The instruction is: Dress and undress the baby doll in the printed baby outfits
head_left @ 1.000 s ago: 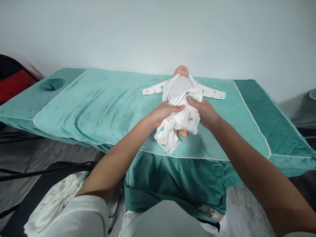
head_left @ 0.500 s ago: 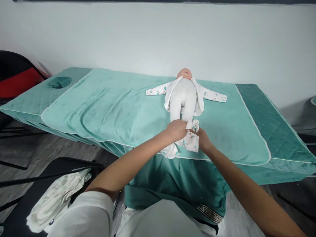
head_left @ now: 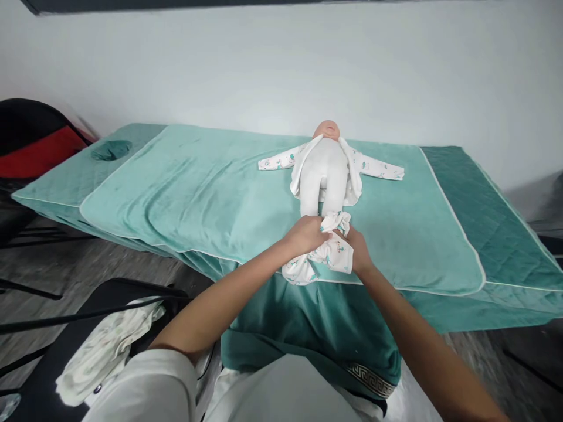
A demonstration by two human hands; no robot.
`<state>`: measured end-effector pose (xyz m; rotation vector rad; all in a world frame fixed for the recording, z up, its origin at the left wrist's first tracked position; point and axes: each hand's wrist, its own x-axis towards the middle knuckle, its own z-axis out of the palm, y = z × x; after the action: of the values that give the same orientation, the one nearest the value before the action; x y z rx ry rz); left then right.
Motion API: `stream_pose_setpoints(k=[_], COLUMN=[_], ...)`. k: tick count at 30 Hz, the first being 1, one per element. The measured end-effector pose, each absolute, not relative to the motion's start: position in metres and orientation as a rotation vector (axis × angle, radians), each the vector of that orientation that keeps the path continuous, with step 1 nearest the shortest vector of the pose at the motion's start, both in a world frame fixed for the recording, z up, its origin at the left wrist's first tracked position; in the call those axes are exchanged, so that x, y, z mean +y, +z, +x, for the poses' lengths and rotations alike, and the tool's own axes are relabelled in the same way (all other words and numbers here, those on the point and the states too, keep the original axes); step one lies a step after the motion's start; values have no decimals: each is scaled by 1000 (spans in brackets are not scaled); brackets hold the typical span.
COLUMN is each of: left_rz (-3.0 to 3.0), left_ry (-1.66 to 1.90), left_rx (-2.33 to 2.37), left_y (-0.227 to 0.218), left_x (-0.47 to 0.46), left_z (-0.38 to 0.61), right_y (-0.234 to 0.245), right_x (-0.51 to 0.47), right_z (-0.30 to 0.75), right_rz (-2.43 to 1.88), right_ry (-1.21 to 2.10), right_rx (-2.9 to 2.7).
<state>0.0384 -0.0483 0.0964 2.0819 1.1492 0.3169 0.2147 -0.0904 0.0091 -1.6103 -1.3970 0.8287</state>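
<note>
While my left hand (head_left: 310, 234) and right hand (head_left: 358, 249) pinch the bunched printed garment (head_left: 341, 258) at the lower legs (head_left: 335, 198) of the doll (head_left: 324, 161) on the bed (head_left: 197, 193), a hard tug could drag it toward me if its hidden feet snag.

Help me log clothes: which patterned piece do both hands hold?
The bunched pants at the doll's legs; the jacket spreads around its body, the third piece lies on the black chair.

Printed pants (head_left: 341, 256) lower, doll's legs (head_left: 336, 193) visible
</note>
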Motion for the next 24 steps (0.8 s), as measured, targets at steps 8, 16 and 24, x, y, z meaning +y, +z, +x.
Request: stream_pose_setpoints(k=[8,16,24], left_rz=[1848,1226,1629], left_ry=[465,509,728], left_rx=[1097,714,826], left_y=[99,84,79], left_x=[-47,-22,7], left_z=[39,37,55], right_y=[8,14,11], right_x=[-95,-75,-38], right_z=[216,216,214], right_rz=[-1297,-1237,-1208], right_ry=[1035,971,806], right_rx=[-1039,-760,-824])
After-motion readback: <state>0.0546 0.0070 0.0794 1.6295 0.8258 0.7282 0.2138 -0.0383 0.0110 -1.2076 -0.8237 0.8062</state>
